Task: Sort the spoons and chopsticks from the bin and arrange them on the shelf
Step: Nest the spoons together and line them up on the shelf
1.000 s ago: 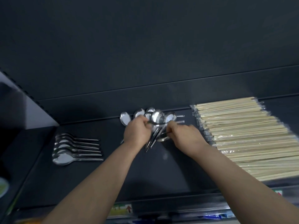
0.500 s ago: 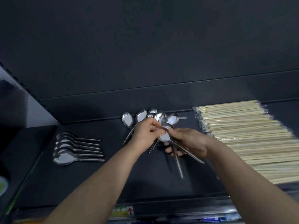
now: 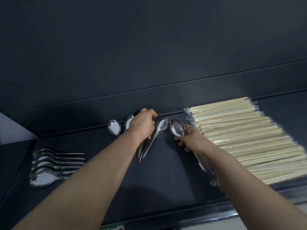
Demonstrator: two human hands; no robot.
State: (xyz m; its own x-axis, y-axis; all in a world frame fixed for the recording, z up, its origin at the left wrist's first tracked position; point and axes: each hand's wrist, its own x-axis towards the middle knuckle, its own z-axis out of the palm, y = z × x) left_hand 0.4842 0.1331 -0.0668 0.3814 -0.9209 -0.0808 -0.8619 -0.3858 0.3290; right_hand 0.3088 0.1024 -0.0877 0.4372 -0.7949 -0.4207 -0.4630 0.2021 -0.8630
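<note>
My left hand [image 3: 143, 125] is closed over a fan of steel spoons [image 3: 162, 126] at the back middle of the dark shelf [image 3: 166, 180]; their handles stick out below my wrist. My right hand [image 3: 189, 140] grips a single steel spoon [image 3: 178, 129], bowl up and tilted toward the fan, its handle running back under my palm. A neat row of several spoons [image 3: 49, 165] lies at the shelf's left, handles pointing right. A wide stack of pale wrapped chopsticks [image 3: 245, 138] fills the right side.
The shelf's back wall [image 3: 149, 55] rises close behind the spoons. A pale side panel [image 3: 11, 128] bounds the left end. The shelf's front lip [image 3: 182, 214] runs below my forearms, with a label strip under it.
My right hand has pulled one spoon out of the bunch and turned it bowl-up to the right of the fan. My left hand has shifted back toward the wall over the remaining spoons.
</note>
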